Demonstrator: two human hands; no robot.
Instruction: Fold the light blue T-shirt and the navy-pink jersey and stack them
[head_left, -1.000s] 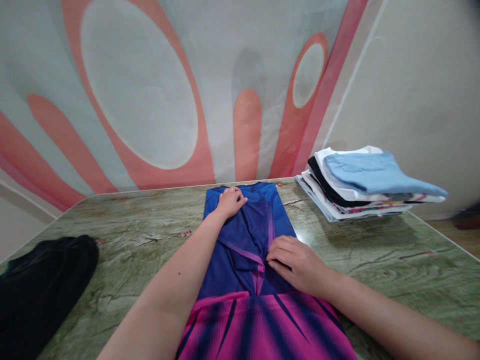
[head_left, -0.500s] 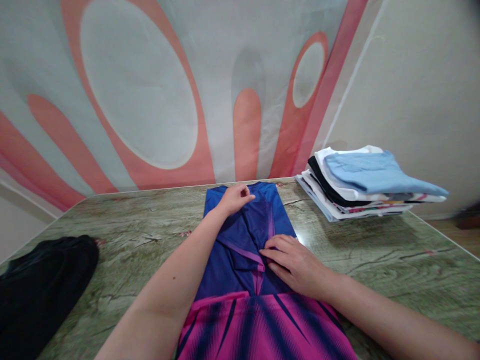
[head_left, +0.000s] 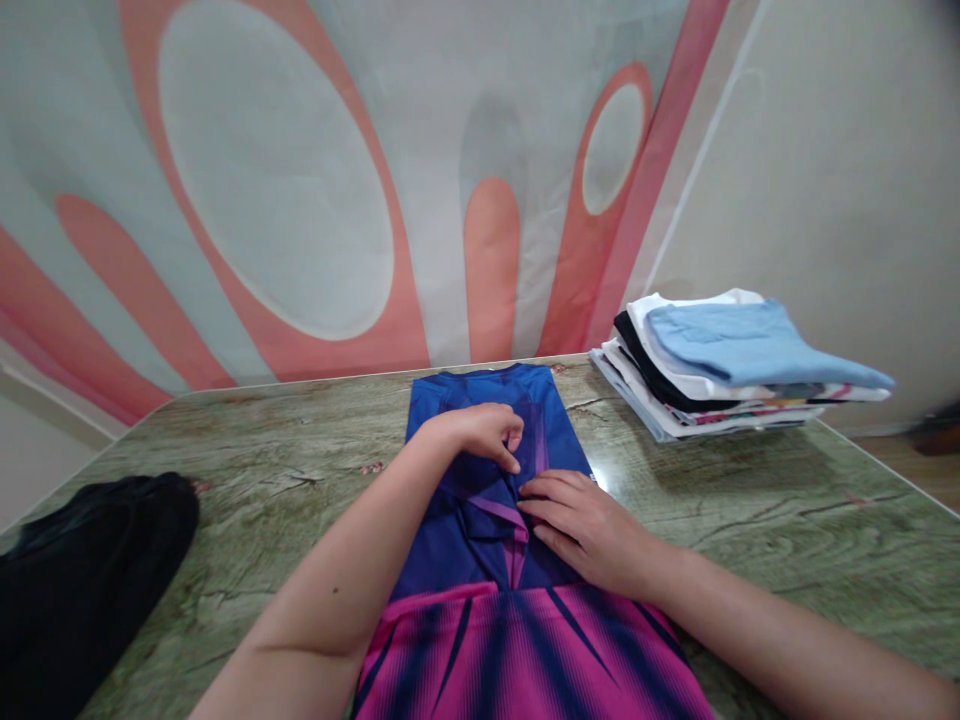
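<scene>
A blue shirt with purple trim lies lengthwise in front of me, its sides folded inward. Its near end shows a pink part with dark stripes. My left hand is over the middle of the shirt, fingers loosely bent and thumb apart, with no cloth visible in them. Close by on the right, my right hand rests on the folded side, fingers stretched out over the fabric beside the purple trim. Part of the folded cloth is hidden under my left hand and forearm.
At the right back of the wood-patterned table stands a stack of folded clothes, light blue on top. A dark garment lies at the left. Behind the table hangs a grey and coral printed backdrop.
My left hand has come back toward me from the shirt's far end to its middle, near my right hand, its thumb moving away from the fingers. My right hand has barely moved.
</scene>
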